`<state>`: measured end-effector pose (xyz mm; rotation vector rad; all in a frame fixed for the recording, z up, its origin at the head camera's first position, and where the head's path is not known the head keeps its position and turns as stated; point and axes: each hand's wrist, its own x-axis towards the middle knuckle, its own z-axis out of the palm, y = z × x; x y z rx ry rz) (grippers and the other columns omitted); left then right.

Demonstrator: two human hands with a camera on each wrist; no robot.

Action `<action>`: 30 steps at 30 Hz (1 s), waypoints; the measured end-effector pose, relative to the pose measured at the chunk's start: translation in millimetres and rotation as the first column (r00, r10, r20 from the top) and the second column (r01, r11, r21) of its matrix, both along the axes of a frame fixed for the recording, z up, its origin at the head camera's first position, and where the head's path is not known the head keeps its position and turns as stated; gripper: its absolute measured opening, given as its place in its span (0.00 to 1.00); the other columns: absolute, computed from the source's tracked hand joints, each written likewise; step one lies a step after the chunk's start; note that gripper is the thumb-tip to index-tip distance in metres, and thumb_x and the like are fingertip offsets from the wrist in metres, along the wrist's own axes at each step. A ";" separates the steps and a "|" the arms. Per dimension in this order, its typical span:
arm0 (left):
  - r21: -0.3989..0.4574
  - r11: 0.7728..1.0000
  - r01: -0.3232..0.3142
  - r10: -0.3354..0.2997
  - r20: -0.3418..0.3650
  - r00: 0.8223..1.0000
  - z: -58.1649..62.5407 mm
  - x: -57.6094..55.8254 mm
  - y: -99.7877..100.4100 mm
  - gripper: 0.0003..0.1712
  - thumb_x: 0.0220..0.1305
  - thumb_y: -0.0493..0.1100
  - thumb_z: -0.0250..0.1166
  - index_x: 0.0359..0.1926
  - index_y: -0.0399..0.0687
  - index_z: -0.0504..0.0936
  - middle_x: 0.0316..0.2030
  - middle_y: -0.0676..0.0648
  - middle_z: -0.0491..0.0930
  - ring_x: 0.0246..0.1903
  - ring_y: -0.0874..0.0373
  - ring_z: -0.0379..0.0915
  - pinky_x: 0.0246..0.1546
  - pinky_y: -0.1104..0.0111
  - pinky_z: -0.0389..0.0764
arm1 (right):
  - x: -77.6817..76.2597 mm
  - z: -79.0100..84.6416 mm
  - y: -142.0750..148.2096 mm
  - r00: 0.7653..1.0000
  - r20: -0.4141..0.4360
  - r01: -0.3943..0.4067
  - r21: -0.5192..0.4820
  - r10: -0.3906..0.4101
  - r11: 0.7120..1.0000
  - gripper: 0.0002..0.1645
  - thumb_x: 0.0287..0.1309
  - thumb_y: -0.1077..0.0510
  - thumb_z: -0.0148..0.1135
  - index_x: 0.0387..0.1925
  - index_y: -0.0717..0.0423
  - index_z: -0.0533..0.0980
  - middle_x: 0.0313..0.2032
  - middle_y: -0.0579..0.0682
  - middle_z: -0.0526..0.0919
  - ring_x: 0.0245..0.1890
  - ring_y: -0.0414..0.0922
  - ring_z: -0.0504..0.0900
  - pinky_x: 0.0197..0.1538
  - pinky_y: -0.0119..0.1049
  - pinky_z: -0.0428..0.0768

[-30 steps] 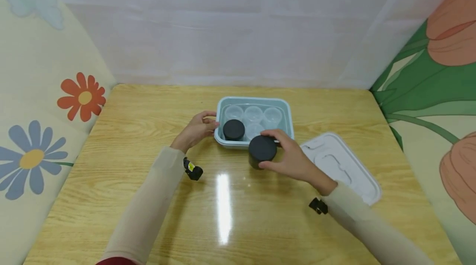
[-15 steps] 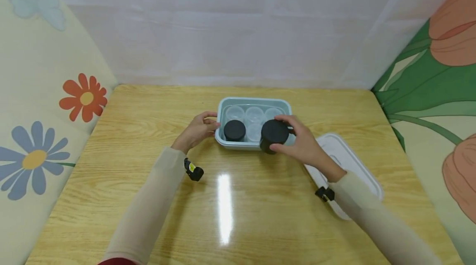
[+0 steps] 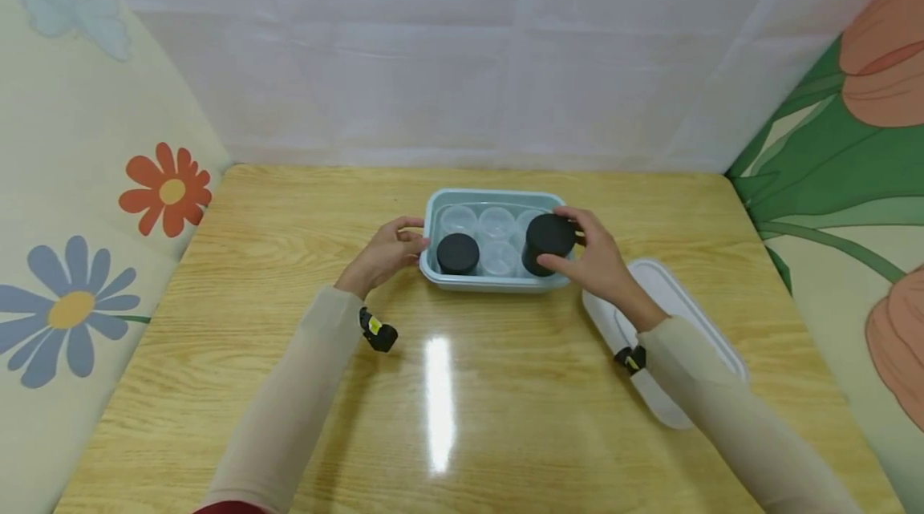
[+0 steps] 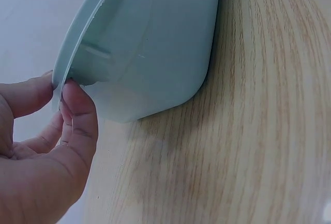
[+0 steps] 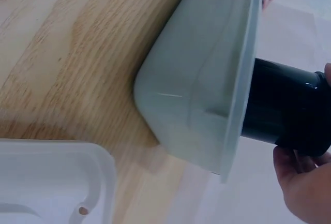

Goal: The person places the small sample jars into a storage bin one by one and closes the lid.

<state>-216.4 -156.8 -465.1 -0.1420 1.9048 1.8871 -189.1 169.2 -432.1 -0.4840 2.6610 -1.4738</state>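
Observation:
A pale blue-green plastic tub stands on the wooden table. My left hand pinches its left rim; in the left wrist view thumb and fingers meet on either side of that rim. With my right hand I grip a black lidded jar by its lid over the tub's front right corner. The right wrist view shows this jar's lower part sunk below the rim. A second black jar sits in the front left of the tub, among several clear round cups.
A white lid lies on the table right of the tub, partly under my right forearm. A white cloth hangs behind the table, with flower-printed panels at both sides.
My right hand has carried the black jar from in front of the tub, rightward and away from me, into its front right corner. The left hand has stayed on the rim.

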 end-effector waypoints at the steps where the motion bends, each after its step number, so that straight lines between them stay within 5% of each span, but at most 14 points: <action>1: 0.004 1.000 -0.001 0.001 -0.001 1.000 -0.5 0.0 0.1 0.27 0.69 0.30 0.52 0.66 0.34 0.58 0.35 0.50 0.72 0.32 0.64 0.74 0.33 0.73 0.79 | -0.5 -0.9 0.2 1.000 0.004 0.000 0.002 0.000 1.000 0.43 0.52 0.58 0.71 0.66 0.61 0.62 0.62 0.60 0.66 0.61 0.58 0.67 0.62 0.56 0.68; 12: -0.014 1.000 0.001 -0.001 0.019 1.000 -0.5 -0.2 0.4 0.27 0.69 0.30 0.52 0.66 0.35 0.58 0.38 0.49 0.71 0.33 0.63 0.74 0.34 0.72 0.79 | -2.8 -14.8 1.1 1.000 0.015 0.008 0.031 -0.008 0.999 0.44 0.47 0.60 0.73 0.65 0.64 0.62 0.61 0.63 0.67 0.59 0.58 0.68 0.61 0.55 0.70; 30: 0.001 1.000 -0.016 0.016 0.025 1.000 0.6 0.2 2.2 0.27 0.68 0.30 0.52 0.67 0.35 0.58 0.35 0.50 0.72 0.32 0.64 0.74 0.34 0.72 0.78 | -4.7 -31.2 0.1 0.994 -0.098 -0.032 0.122 0.044 0.992 0.42 0.48 0.61 0.72 0.62 0.69 0.63 0.57 0.65 0.68 0.57 0.59 0.69 0.61 0.53 0.70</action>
